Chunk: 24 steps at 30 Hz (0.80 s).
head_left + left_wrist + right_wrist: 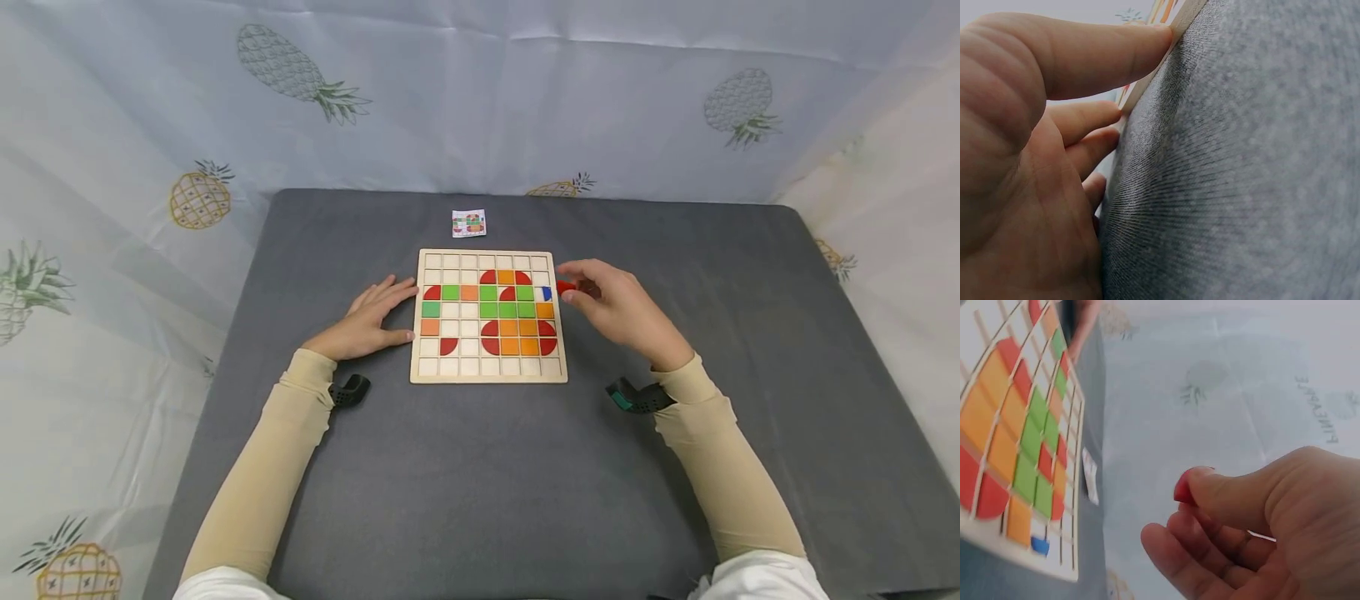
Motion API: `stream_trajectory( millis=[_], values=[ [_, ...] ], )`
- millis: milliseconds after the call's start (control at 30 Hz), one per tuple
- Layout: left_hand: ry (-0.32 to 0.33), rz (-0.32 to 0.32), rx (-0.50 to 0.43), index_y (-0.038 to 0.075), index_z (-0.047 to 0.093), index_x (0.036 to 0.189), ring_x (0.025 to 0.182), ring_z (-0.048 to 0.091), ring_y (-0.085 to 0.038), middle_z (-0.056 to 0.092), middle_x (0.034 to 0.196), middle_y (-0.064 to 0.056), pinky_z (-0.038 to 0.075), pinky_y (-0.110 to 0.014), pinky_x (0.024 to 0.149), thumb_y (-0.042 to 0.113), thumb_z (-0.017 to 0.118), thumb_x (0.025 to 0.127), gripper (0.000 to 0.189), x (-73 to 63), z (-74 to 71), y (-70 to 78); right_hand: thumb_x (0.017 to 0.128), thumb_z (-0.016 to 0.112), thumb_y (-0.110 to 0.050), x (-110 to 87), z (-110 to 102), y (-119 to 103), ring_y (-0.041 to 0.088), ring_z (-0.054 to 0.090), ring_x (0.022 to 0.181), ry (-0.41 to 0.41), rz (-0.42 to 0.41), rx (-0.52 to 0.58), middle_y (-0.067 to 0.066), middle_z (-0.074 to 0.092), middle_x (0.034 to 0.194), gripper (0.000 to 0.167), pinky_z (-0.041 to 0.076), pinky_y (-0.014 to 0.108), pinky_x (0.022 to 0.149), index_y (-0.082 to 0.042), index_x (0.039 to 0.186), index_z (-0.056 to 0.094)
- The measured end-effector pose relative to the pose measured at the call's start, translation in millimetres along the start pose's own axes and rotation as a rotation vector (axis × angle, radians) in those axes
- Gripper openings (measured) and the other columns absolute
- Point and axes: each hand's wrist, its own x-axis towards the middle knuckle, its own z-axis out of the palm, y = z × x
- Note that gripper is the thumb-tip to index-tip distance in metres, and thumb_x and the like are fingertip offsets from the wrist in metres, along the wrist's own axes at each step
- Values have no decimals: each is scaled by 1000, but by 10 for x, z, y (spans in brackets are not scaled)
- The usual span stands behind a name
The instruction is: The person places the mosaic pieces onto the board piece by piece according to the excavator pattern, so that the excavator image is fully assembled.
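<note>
A square wooden grid board [489,379] lies on the table in the head view, with red quarter-round, orange, green and salmon tiles in many cells. At its left edge my left hand [363,323] rests with straight fingers, and the left wrist view shows the thumb [1116,56] touching the board's side. Just off the right edge, my right hand [622,308] pinches a small red tile [1185,487] between thumb and fingers, raised above the table. Part of that tile is hidden by the thumb. A small blue piece [546,293] sits in a right-column cell near this hand.
A small printed card [468,223] with a coloured grid pattern lies behind the board. The dark grey table [480,483] meets a pineapple-print curtain [480,100] at the back. Black bands with small devices [351,390] are on both wrists.
</note>
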Motion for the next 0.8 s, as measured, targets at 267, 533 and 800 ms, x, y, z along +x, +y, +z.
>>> stream_trajectory(
  millis=[267,533,800],
  values=[
    [9,5,-1,15,28,161,161,-2,-29,17,171,-8,-5,-53,128,28,70,96,79,1,13,-4,100,64,-11,197,111,-144,22,65,101,-34,-54,113,7,66,114,17,56,44,94,-7,115,69],
    [12,5,4,14,28,161,161,-2,-31,18,171,-9,-5,-54,128,28,70,96,79,5,19,-22,99,65,-12,401,294,-352,18,64,98,-64,-129,114,5,72,113,23,55,37,88,-8,121,71],
    [11,-19,10,14,29,161,161,-2,-30,17,171,-8,-4,-54,128,29,70,95,79,12,18,-15,98,68,-16,565,622,-571,14,67,89,-155,-140,156,0,74,101,12,58,32,86,-11,108,73]
  ],
)
